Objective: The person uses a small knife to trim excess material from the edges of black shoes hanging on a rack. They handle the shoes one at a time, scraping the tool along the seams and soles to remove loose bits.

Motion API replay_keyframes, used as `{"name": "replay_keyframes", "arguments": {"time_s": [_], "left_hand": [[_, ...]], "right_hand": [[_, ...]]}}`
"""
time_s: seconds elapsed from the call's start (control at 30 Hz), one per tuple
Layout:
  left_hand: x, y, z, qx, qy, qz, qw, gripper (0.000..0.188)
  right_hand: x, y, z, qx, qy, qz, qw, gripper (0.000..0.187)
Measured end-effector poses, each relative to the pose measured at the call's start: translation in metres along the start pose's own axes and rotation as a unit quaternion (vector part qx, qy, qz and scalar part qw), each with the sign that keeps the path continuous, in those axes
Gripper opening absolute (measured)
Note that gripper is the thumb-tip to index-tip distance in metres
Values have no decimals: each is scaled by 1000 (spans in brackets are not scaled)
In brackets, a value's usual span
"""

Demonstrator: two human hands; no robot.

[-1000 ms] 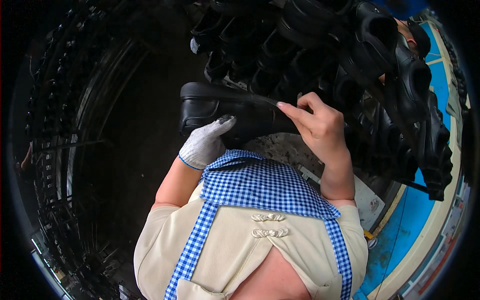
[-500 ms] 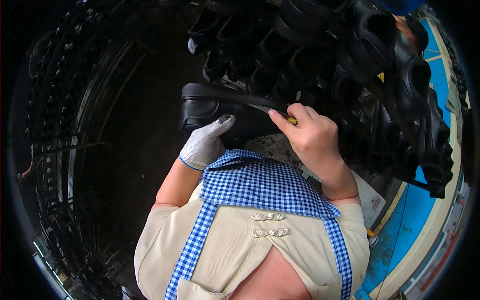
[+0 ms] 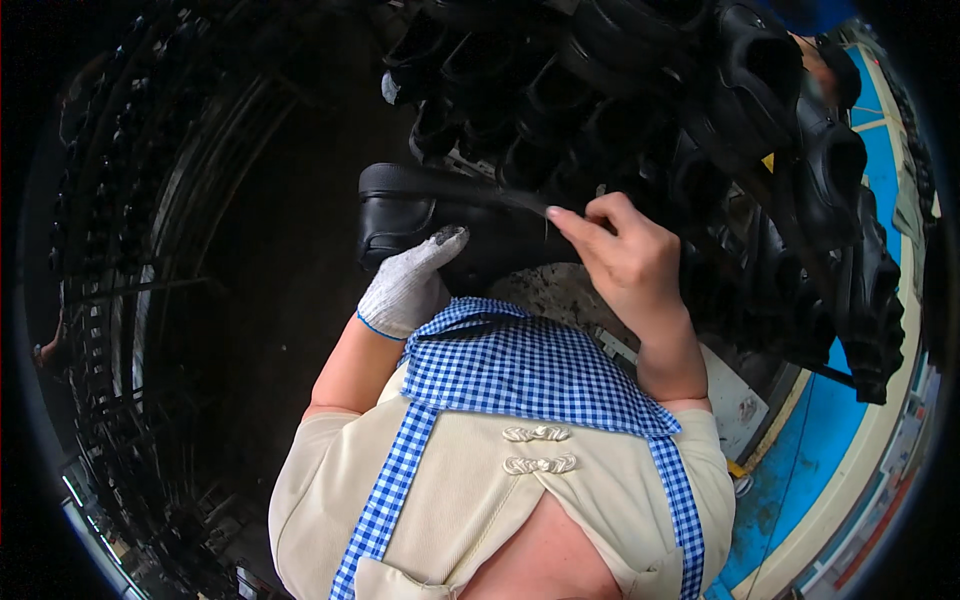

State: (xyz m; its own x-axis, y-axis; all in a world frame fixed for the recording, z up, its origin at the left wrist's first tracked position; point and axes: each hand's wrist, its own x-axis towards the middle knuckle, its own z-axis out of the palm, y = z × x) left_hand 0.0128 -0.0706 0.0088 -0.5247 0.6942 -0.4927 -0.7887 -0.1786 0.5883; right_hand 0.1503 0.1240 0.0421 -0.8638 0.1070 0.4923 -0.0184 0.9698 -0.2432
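Note:
A black leather shoe [image 3: 395, 222] lies on its side in front of my body, its thick sole edge turned up and its heel end to the left. My left hand [image 3: 408, 285], in a white knitted glove with a dark-stained thumb, is closed around the lower side of the shoe. My bare right hand [image 3: 630, 255] is closed at the right part of the sole. From its fingertips a thin blade-like knife [image 3: 527, 201] lies along the sole edge, looking dark; its handle is hidden in the fingers.
Rows of black shoes [image 3: 745, 70] crowd a rack ahead and to the right, close to my right hand. Dark metal racking [image 3: 150, 280] curves along the left. Beyond the right-hand shoes is a blue surface [image 3: 800, 480] with a pale border.
My right hand has turned and shifted slightly to the right; the yellow part and bright blade seen in it before no longer show. My left hand and the shoe have hardly moved.

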Motion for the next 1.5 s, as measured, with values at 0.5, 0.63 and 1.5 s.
{"name": "replay_keyframes", "arguments": {"time_s": [0.5,0.63,1.5], "left_hand": [[8,8,-3,-34,-102,5,994,44],[9,10,-3,86,-200,7,976,60],[49,-21,172,379,-554,-87,736,48]], "right_hand": [[-48,28,13,220,44,142,964,65],[-53,18,10,250,121,196,940,61],[-168,-7,9,537,436,257,675,98]]}}
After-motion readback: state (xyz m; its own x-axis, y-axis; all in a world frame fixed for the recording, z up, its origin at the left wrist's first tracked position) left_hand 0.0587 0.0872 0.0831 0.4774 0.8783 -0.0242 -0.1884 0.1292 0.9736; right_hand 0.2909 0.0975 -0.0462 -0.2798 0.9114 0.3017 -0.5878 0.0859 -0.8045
